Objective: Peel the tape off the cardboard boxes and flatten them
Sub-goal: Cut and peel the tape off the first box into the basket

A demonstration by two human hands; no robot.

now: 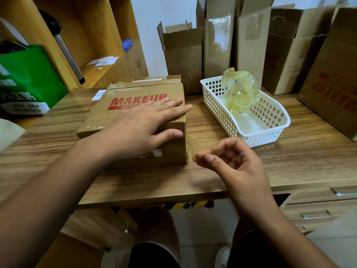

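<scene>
A brown cardboard box (133, 97) printed "MAKEUP" in red stands on the wooden desk (212, 180). My left hand (143, 124) presses flat on its top, fingers straight and thumb down the front face. Just right of the box's front corner, my right hand (229, 161) pinches a faint clear strip of tape (190, 149) between thumb and forefinger. The strip runs from that corner to my fingertips.
A white plastic basket (270, 132) holding a wad of peeled tape (239, 89) sits right of the box. Several open cardboard boxes (218, 45) stand along the back wall, one (336, 78) at far right. A green bag (25, 78) and wooden shelves stand at left.
</scene>
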